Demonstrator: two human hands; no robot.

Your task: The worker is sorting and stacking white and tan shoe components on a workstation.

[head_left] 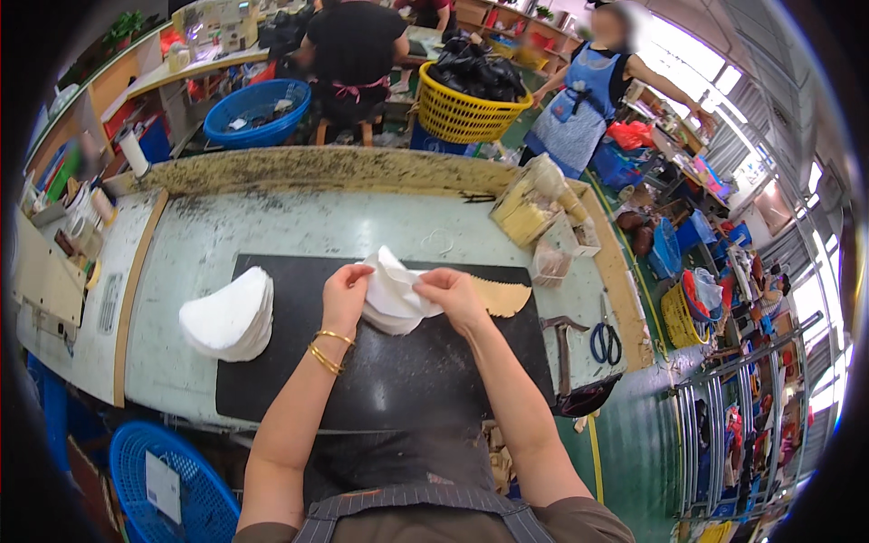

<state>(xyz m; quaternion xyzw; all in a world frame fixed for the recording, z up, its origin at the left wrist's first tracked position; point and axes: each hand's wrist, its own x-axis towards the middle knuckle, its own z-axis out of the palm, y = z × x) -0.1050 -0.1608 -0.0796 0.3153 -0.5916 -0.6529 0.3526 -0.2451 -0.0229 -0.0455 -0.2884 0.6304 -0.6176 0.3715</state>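
Over a black mat [389,380] on the bench, my left hand [346,294] pinches the left edge of a thin white curved sheet [389,276], fabric or padding, I cannot tell which. My right hand [451,291] pinches the same sheet from the other side. Under it lie more white pieces [391,319], partly hidden by the sheet and fingers. A tan piece with a scalloped edge [502,297] rests on the mat just right of my right hand. Left of my hands a neat stack of white half-round pieces [226,315] overlaps the mat's edge.
Black-handled scissors [605,344] and a hand tool with a curved head [563,337] lie right of the mat. A worn box [527,213] stands at the bench's back right. A blue basket [149,443] is below left. Beyond the bench, people work near a yellow basket [462,107].
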